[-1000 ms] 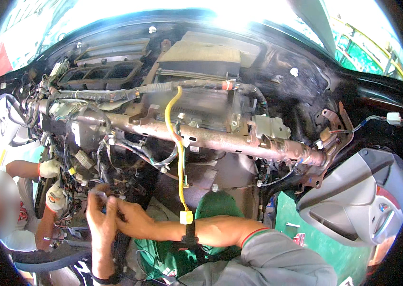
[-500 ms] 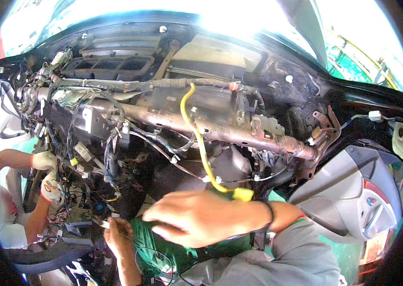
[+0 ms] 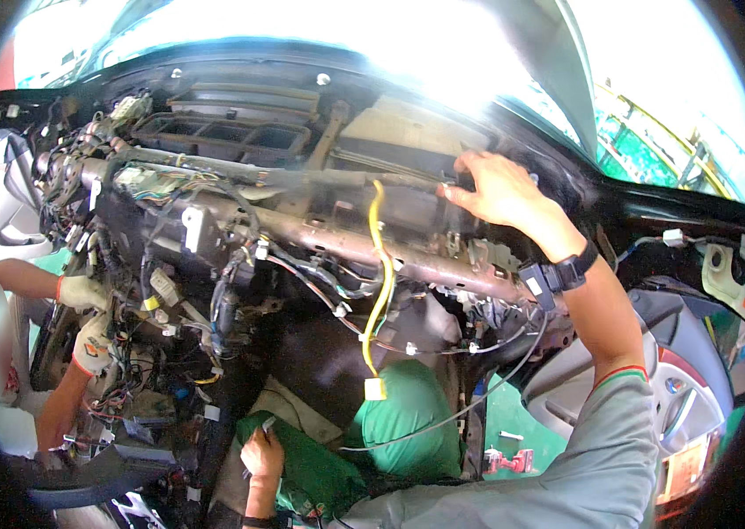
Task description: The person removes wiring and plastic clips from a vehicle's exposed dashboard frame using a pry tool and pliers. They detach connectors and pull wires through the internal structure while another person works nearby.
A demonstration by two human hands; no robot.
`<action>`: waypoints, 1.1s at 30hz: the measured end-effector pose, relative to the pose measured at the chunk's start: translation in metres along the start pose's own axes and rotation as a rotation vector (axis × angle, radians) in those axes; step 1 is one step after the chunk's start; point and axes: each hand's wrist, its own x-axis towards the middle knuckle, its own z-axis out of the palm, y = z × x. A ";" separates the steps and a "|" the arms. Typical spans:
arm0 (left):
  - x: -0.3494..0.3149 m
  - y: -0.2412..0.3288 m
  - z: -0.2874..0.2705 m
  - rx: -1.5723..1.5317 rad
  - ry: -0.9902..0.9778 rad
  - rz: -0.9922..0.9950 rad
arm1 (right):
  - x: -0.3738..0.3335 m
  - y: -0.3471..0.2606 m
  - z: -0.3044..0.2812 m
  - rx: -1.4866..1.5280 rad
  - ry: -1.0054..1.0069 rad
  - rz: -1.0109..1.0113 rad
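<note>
My right hand point(image 3: 505, 189) reaches over the stripped dashboard, its fingers apart and holding nothing, near the dark wrapped wiring harness point(image 3: 302, 181) above the copper-coloured cross beam point(image 3: 311, 234). A yellow cable point(image 3: 384, 282) hangs from the harness across the beam, ending in a pale yellow connector point(image 3: 375, 389). Low in the view, my left hand point(image 3: 262, 454) is closed beside my green-clad leg point(image 3: 302, 467). A small pale thing shows at its fingertips, too small to name. A dark device with a strap point(image 3: 558, 273) sits on my right wrist, with a thin grey cord point(image 3: 469, 414) curving below it.
A co-worker's gloved hands point(image 3: 86, 295) work among bundled wires point(image 3: 117, 370) at the left. The steering wheel point(image 3: 90, 494) lies lower left. An open door panel point(image 3: 690, 388) stands at the right. A red tool point(image 3: 511, 460) rests on the green floor.
My right hand has swung from low in the middle up and right to the harness. My left hand has moved slightly right and down. The yellow connector hangs lower and further left.
</note>
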 end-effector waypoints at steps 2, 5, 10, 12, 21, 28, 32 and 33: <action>-0.003 -0.006 0.017 -0.020 0.092 0.042 | 0.015 -0.006 0.013 -0.049 -0.100 0.027; -0.007 -0.013 0.017 -0.008 0.020 0.043 | 0.022 -0.006 0.021 -0.304 0.025 -0.232; -0.005 -0.012 0.014 -0.005 -0.006 0.044 | 0.042 -0.004 0.030 -0.305 -0.119 -0.370; -0.004 -0.006 0.007 -0.017 -0.005 0.040 | 0.048 -0.005 0.030 -0.320 -0.130 -0.398; -0.003 -0.010 0.020 0.013 0.037 0.019 | 0.047 -0.002 0.045 -0.247 -0.046 -0.375; -0.004 -0.005 0.019 -0.020 -0.004 -0.015 | 0.044 0.012 0.054 -0.121 -0.016 -0.434; -0.002 -0.008 0.026 -0.042 0.107 0.023 | 0.044 0.017 0.050 -0.035 0.018 -0.418; -0.002 -0.008 0.025 -0.019 0.061 -0.005 | 0.045 0.021 0.050 -0.010 0.006 -0.394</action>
